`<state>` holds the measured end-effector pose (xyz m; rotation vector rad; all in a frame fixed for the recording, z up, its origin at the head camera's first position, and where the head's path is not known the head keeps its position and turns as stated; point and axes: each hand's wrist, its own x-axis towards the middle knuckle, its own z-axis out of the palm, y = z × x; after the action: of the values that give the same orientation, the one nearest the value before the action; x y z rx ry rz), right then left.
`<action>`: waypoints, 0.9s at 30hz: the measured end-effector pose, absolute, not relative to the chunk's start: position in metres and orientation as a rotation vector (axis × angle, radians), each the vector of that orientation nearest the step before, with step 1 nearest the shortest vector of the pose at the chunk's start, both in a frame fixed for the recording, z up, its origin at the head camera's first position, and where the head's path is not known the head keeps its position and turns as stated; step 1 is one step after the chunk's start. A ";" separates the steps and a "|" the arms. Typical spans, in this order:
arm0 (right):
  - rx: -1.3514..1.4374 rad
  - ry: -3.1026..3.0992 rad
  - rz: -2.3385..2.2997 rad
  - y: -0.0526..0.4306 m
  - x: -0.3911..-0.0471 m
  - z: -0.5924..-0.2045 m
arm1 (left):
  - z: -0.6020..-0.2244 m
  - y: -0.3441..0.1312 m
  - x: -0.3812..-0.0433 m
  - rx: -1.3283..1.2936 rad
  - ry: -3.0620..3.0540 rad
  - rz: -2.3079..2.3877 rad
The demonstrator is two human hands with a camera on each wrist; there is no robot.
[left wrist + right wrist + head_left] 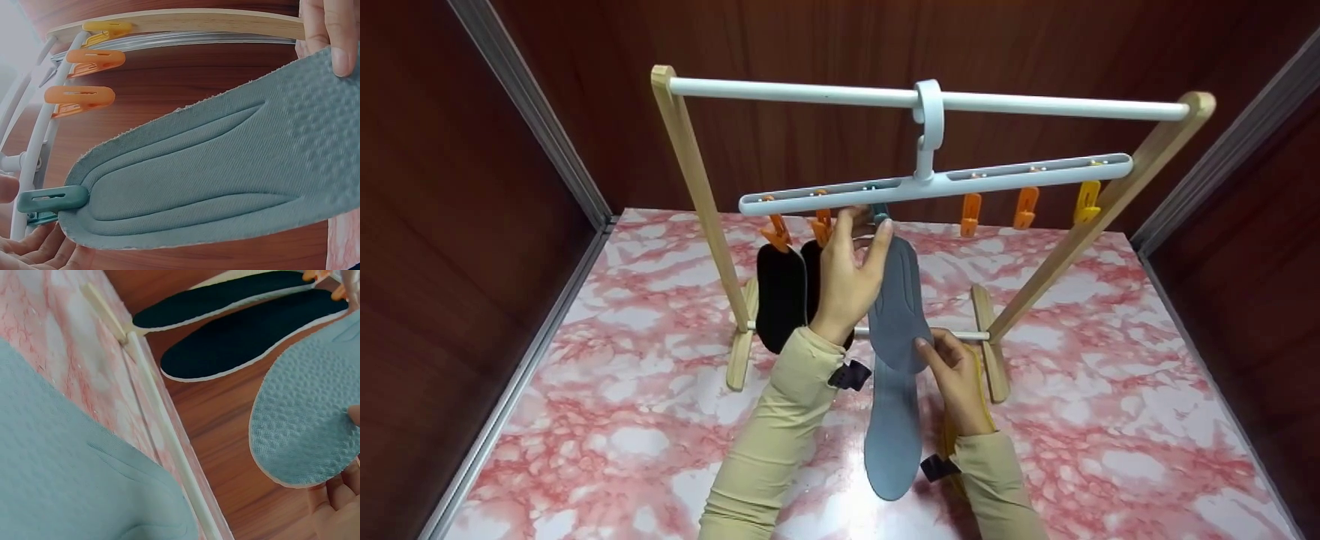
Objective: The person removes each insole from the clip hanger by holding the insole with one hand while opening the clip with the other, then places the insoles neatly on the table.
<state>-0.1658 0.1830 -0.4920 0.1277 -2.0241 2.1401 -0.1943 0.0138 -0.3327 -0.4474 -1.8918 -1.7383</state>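
A grey-blue insole [898, 300] hangs from a teal clip [53, 198] on the white hanger [840, 196], the clip's jaws biting its top end. My left hand [851, 277] is raised beside that clip, thumb apart from the fingers. In the left wrist view its fingers [50, 250] lie behind the insole's top edge, and the clip stands between them and the thumb. My right hand [960, 375] pinches the insole's lower end between thumb and fingers. A second grey-blue insole [892, 442] lies below on the pink marbled table [660, 457].
Two black insoles [780, 292] hang from orange clips [778, 234] at the hanger's left. Two orange clips and a yellow clip [1086, 202] hang at its right. The hanger hooks on a white rod [810, 93] between wooden posts [697, 195]. A yellow-edged thing [981, 375] shows beside my right wrist.
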 end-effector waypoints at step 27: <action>0.191 -2.082 2.075 0.184 -0.164 -0.492 | -0.336 0.016 -0.197 -0.454 -1.837 -1.862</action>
<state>-0.1638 0.1836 -0.4923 0.1910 -2.0822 2.0751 -0.1975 0.0162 -0.3358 -0.4541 -1.8368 -1.8623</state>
